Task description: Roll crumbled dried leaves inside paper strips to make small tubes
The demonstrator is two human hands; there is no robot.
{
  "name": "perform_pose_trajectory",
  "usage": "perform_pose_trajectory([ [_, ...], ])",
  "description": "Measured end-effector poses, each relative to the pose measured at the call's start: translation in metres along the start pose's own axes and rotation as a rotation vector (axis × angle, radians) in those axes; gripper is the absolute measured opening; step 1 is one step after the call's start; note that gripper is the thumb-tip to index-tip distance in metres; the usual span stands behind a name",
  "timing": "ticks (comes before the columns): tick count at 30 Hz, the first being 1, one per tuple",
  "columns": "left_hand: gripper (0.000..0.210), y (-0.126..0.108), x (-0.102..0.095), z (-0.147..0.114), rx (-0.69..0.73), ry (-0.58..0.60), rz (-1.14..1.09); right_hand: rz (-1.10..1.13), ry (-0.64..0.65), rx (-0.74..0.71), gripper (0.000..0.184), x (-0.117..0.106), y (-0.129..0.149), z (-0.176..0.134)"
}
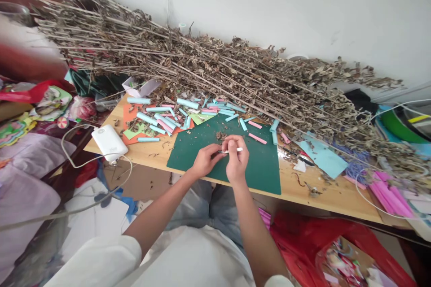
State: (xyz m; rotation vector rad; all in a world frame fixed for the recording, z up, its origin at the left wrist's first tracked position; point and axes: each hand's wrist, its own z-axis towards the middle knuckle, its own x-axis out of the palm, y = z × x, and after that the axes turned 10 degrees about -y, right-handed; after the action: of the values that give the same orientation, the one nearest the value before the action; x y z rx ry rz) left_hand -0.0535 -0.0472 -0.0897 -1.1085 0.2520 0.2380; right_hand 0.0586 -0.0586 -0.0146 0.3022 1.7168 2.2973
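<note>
Over the dark green mat (191,150), my two hands meet at a slim white stick (239,149), perhaps a rolled paper tube or a pen; its kind is unclear. My right hand (237,161) is closed round it, and its light end sticks out to the right of the fingers. At the other end my left hand (205,160) is closed, thumb and fingertips pinched together on the stick. Just beyond the fingers lies a small heap of crumbled dry leaves (221,135). Rolled blue paper tubes (187,103) and pink ones (257,138) are scattered behind.
A large bundle of dried stalks (188,60) stretches along the wall behind the wooden table (323,193). At left sits a white power bank (109,142) with a cable. Blue paper (323,154) and pink rolls (390,193) lie right. Below hangs a red bag (303,237).
</note>
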Motion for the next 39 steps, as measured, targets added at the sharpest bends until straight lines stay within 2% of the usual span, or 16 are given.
perform_pose_trajectory([
  [3, 0.024, 0.002, 0.0, 0.001, -0.011, 0.034, 0.003, 0.101, -0.064, -0.03, 0.053, 0.012, -0.007, 0.001],
  [5, 0.023, 0.002, 0.0, 0.001, -0.01, 0.055, -0.001, 0.16, -0.078, -0.007, 0.06, 0.017, -0.012, 0.006],
  [9, 0.024, 0.003, 0.0, 0.002, -0.005, 0.052, -0.033, 0.144, -0.003, 0.103, 0.054, 0.02, -0.012, 0.019],
  [15, 0.024, 0.003, -0.001, 0.003, -0.027, 0.056, -0.055, 0.165, 0.109, 0.059, 0.051, 0.019, -0.01, 0.024],
  [27, 0.027, 0.001, -0.001, 0.005, -0.038, 0.098, -0.055, 0.056, 0.125, 0.125, 0.057, 0.01, -0.015, 0.023],
  [34, 0.027, 0.002, 0.001, 0.008, -0.023, 0.129, -0.063, 0.203, 0.091, 0.156, 0.058, 0.009, -0.022, 0.026],
  [39, 0.027, 0.004, 0.0, 0.008, -0.039, 0.103, -0.074, 0.272, 0.128, 0.17, 0.061, 0.012, -0.016, 0.026],
])
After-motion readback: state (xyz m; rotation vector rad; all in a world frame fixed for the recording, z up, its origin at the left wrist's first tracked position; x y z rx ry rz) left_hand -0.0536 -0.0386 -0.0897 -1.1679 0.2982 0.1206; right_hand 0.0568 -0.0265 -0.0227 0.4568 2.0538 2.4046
